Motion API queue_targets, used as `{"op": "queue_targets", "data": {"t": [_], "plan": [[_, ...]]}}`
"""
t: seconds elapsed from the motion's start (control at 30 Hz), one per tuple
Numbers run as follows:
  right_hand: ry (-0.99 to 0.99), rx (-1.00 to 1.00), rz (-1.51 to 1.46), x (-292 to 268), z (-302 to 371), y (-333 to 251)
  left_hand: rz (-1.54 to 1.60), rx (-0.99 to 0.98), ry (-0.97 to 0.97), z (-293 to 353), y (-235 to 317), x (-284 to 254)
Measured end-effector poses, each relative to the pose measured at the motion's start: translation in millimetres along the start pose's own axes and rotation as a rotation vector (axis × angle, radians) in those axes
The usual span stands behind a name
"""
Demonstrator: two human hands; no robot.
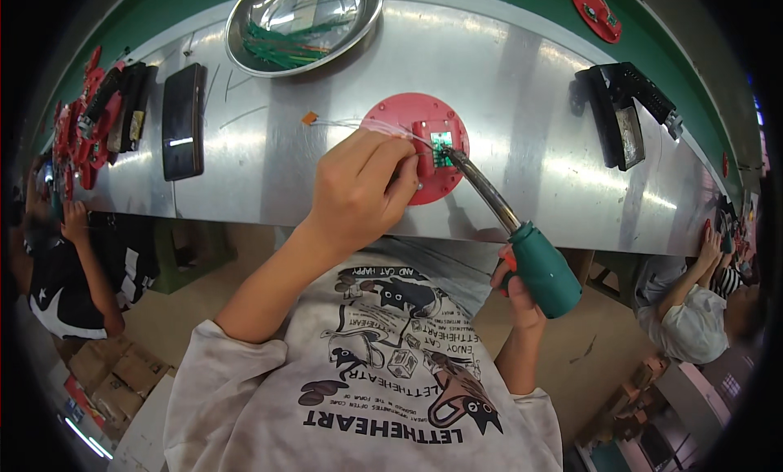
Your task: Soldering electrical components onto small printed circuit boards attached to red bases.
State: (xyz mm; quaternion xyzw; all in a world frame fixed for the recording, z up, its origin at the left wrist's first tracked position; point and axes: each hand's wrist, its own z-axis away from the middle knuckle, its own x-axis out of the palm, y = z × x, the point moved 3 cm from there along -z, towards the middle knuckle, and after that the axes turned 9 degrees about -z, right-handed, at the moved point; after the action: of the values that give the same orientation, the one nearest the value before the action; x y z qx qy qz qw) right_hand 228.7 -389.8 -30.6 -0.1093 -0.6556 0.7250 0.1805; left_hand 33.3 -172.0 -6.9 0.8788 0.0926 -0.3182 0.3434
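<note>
A round red plastic disc [390, 108] lies near the table's front edge, with a small green circuit board [441, 137] set in a raised housing at its middle. My left hand [355, 182] is closed in a pinch over the disc's left side, on thin white wires [347, 123]. The wires trail left to an orange tag [310, 118], and their other ends reach the board. In my right hand [522, 301] is a soldering iron [548, 272] with a green pistol-type body. Its metal tip touches or nearly touches the board.
A steel bowl [232, 39] of green wires stands at the back. Left of it are a smartphone [183, 121], a black holder [137, 105] and piled red parts [75, 129]. At right sits a black soldering stand [608, 117]; another red disc [596, 13] lies beyond. People sit at both sides.
</note>
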Motion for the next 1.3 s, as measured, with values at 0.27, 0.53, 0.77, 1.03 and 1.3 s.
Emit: {"op": "queue_targets", "data": {"t": [0.27,0.53,0.77,1.03,1.3], "plan": [[0.037,-0.05,-0.086,8,0,-5,-0.092,0.094,0.048,7,0,5],[0.046,0.006,-0.062,9,1,-1,-0.148,0.106,0.036,9,-2,7],[0.055,-0.064,-0.052,13,-1,-10,-0.151,0.136,0.097,10,-6,11],[0.03,-0.096,0.032,11,0,-14,-0.178,0.167,0.089,12,-7,12],[0.062,-0.118,-0.006,10,4,-9,-0.175,0.166,0.071,13,-6,12]]}}
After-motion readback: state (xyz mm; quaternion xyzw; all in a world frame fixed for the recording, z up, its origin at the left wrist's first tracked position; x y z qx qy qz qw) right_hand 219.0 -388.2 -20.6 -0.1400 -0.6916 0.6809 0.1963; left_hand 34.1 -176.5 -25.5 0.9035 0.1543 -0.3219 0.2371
